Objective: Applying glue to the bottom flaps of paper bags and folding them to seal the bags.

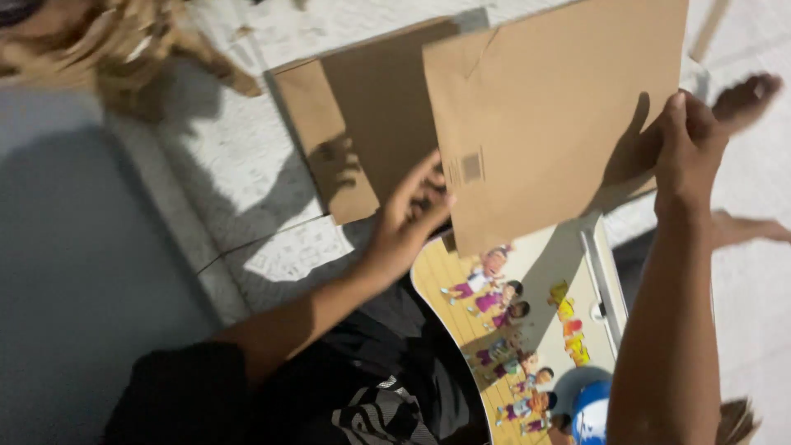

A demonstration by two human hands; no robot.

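Both my hands hold up a flat brown cardboard sheet [544, 107] in the upper middle of the head view. My left hand [408, 218] grips its lower left edge, fingers curled on the board. My right hand [688, 148] clasps its right edge, fingers over the rim. Behind it, a second, larger cardboard piece [362, 115] lies flat on the pale tiled floor. Under the held sheet sits a small table top [535, 330] printed with cartoon children.
Two bare feet [746, 99] rest on the tiles at the right. A blurred tan heap [107, 49] lies at the top left. A grey surface [74, 272] fills the left. Dark clothing [362, 387] covers my lap, and a blue round thing [589, 412] sits at the bottom.
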